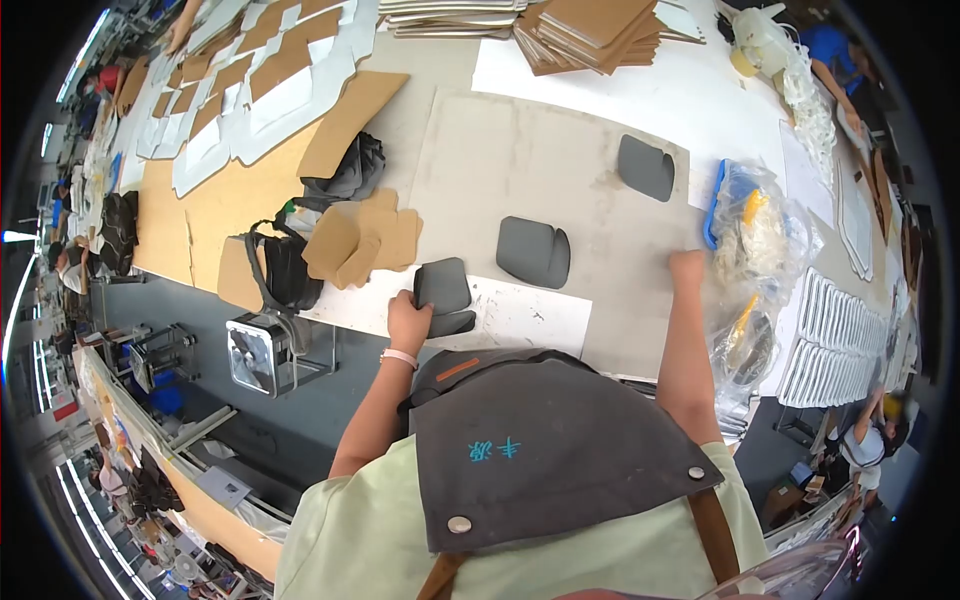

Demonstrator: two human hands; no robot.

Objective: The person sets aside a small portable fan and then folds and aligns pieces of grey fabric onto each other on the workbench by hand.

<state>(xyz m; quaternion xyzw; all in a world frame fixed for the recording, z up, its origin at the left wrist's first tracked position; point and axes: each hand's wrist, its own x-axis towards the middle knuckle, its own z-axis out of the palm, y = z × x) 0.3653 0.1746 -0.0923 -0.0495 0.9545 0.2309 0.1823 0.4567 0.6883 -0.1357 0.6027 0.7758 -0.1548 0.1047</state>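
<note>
My left hand [408, 320], with a light band at the wrist, pinches the left edge of a dark grey padded piece [443, 285] at the table's near edge. A narrower flap of the same grey shows below it. My right hand [687, 266] rests closed on the grey board, left of a blue tray [715, 205]; whatever its fingers may hold is hidden. Between the hands lies a second grey piece [528, 250] with a curved flap at its right side. A third grey piece [645, 168] of like shape lies farther back, to the right.
Brown card shapes [360, 240] and a black bag [285, 265] are left of my left hand. Stacked brown boards [590, 30] stand at the back. Clear plastic bags [755, 230] lie right of my right hand, near rows of white strips [835, 335].
</note>
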